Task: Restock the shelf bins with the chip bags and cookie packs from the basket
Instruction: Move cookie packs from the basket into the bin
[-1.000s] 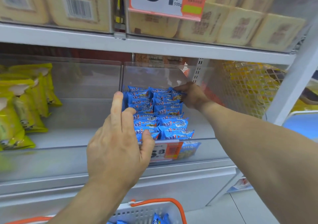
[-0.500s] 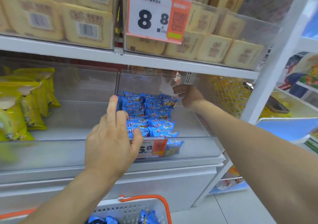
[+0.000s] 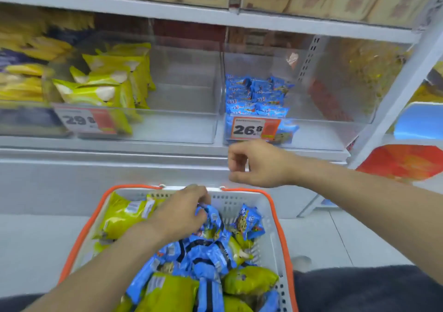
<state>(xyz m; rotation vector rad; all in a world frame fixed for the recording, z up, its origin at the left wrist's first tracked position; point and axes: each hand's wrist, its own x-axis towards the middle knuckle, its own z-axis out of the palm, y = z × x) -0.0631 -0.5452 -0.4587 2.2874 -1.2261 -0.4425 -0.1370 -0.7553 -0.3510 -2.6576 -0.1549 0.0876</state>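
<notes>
A white basket with an orange rim (image 3: 276, 207) sits low in front of me, filled with blue cookie packs (image 3: 208, 251) and yellow-green chip bags (image 3: 119, 215). My left hand (image 3: 182, 213) is down in the basket, its fingers curled round a blue cookie pack (image 3: 212, 215) at the top of the pile. My right hand (image 3: 259, 165) hovers above the basket's far rim, fingers loosely curled, holding nothing. Rows of blue cookie packs (image 3: 256, 96) fill the left part of a clear shelf bin (image 3: 335, 132). Chip bags (image 3: 105, 86) lie in the bin to its left.
Price tags reading 26.8 (image 3: 251, 128) and 29.8 (image 3: 81, 120) hang on the bin fronts. Beige packs (image 3: 347, 0) fill the shelf above. A white shelf post (image 3: 393, 100) rises at the right. My dark-clothed knee (image 3: 359, 287) is beside the basket.
Both hands have left the cookie bin. The left dropped into the basket and took hold of a blue pack; the right came back to just above the basket. My view tilted down.
</notes>
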